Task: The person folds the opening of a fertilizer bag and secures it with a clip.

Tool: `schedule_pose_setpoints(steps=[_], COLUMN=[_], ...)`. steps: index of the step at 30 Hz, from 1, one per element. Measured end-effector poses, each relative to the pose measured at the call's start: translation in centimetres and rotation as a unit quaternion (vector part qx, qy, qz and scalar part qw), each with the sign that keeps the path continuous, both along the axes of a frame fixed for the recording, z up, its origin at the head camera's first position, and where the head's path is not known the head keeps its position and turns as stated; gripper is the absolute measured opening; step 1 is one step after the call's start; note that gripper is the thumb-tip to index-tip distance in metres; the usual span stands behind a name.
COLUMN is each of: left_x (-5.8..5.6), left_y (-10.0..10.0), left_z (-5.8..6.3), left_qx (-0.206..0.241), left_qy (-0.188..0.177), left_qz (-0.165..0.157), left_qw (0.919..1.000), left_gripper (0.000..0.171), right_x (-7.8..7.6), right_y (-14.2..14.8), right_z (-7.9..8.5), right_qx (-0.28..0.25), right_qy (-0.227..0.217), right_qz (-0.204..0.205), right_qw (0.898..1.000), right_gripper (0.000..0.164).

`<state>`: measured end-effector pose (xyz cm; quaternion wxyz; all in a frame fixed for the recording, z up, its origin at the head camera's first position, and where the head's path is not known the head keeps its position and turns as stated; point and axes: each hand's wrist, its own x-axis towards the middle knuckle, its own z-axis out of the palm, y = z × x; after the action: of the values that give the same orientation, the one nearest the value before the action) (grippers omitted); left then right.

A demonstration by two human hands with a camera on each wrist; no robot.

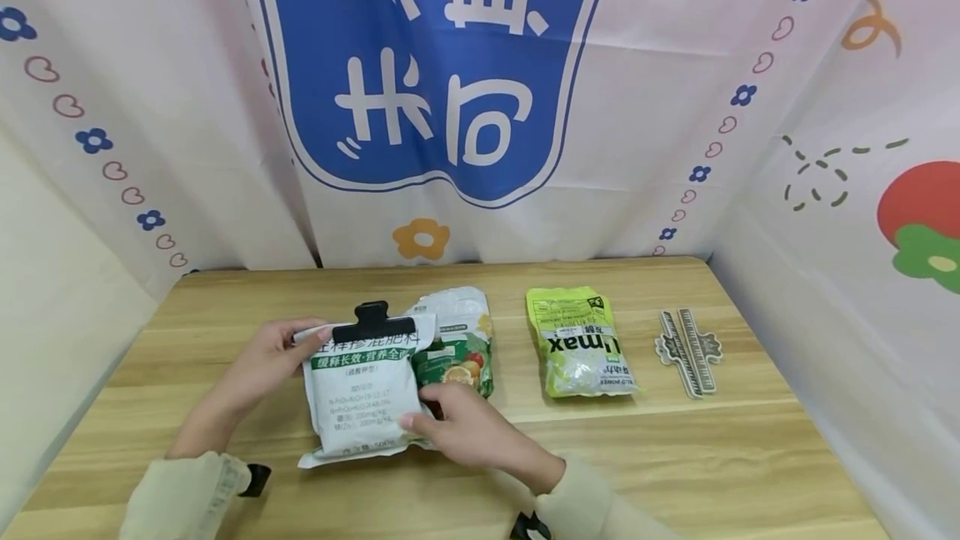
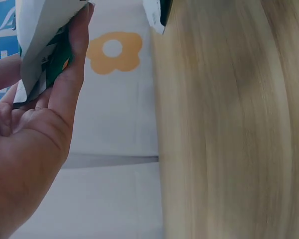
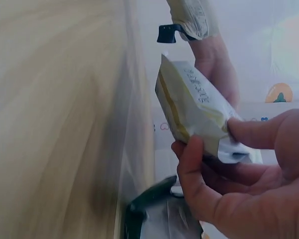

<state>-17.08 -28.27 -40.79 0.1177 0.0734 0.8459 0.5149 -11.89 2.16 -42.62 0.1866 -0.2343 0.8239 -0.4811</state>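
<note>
Both hands hold a white fertilizer bag (image 1: 363, 398) tilted up above the wooden table. A black clip (image 1: 372, 325) is clamped across its top edge. My left hand (image 1: 258, 365) pinches the bag's upper left corner, thumb on the printed front. At the lower right side, my right hand (image 1: 472, 427) grips it with the thumb in front. The right wrist view shows the bag's bottom edge (image 3: 189, 94) and side, with the right fingers beneath. In the left wrist view the left fingers are behind the bag's corner (image 2: 40, 45).
Behind the held bag lies a white-and-green bag (image 1: 456, 327) with fruit pictures, partly covered. To the right lie a yellow-green bag (image 1: 581, 348) and two slim pieces with ruler-like marks (image 1: 688, 352). A printed cloth (image 1: 637, 148) hangs at the wooden table's (image 1: 675, 473) back edge.
</note>
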Motion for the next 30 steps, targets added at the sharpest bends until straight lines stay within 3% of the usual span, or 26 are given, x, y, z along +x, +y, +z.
schedule_pose_setpoints(steps=[7, 19, 26, 30], left_x=[-0.5, -1.5, -2.5, -3.3], left_y=[-1.1, -3.0, -3.9, -4.6], left_z=[-0.4, -0.8, -1.5, -2.0], left_qx=[0.012, -0.040, -0.041, -0.073], left_qy=[-0.034, -0.051, -0.067, -0.065], left_qz=[0.006, 0.034, 0.027, 0.024], left_qw=[0.9993, 0.9973, 0.9966, 0.9949], left_gripper=[0.050, 0.055, 0.056, 0.058], right_x=[0.3, -0.1, -0.8, -1.2], right_y=[-1.5, -4.4, -5.5, -6.2], right_z=[0.4, -0.2, -0.6, -0.8], right_qx=[-0.007, 0.010, 0.014, 0.018], right_qy=[-0.008, 0.003, 0.001, 0.003], right_qz=[-0.018, -0.040, -0.049, -0.049], right_qw=[1.000, 0.999, 0.999, 0.999], right_gripper=[0.035, 0.027, 0.025, 0.020])
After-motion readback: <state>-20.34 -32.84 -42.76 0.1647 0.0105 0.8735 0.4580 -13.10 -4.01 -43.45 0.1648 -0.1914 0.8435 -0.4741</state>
